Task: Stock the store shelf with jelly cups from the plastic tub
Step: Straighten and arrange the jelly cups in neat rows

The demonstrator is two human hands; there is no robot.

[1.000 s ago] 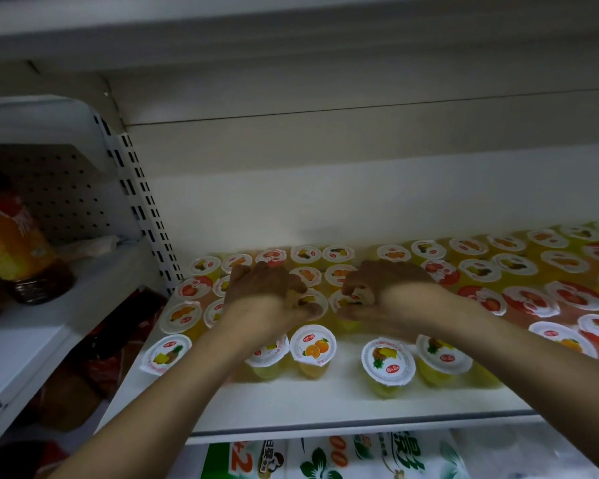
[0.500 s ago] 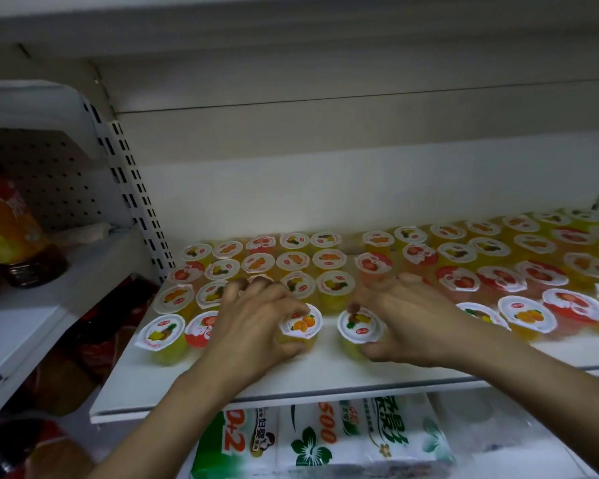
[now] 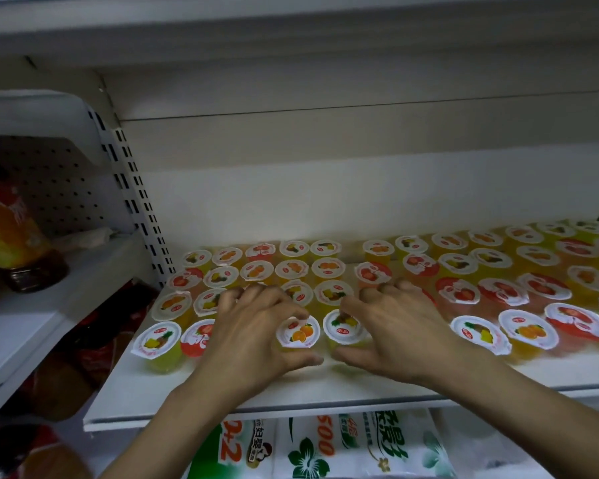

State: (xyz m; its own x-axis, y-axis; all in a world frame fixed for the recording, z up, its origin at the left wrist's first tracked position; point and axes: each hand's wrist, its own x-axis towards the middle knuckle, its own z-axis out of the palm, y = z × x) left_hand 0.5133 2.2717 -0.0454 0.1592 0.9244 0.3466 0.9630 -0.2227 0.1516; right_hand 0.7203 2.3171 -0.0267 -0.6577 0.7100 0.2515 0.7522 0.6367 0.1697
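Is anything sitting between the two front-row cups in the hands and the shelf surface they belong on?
Nothing visible does. The left hand grips the orange-lid cup and the right hand grips the cup beside it; both already stand on the white shelf, in the front row beside neighbouring cups.

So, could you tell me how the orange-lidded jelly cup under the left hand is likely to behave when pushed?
The orange-lidded jelly cup looks small and probably light, so it should slide on the smooth shelf. Its low, wide shape makes tipping unlikely. The left hand grips it; the thin foil lid may dent.

Dim warm light, soft focus, dark left side, wide-angle bending at edges
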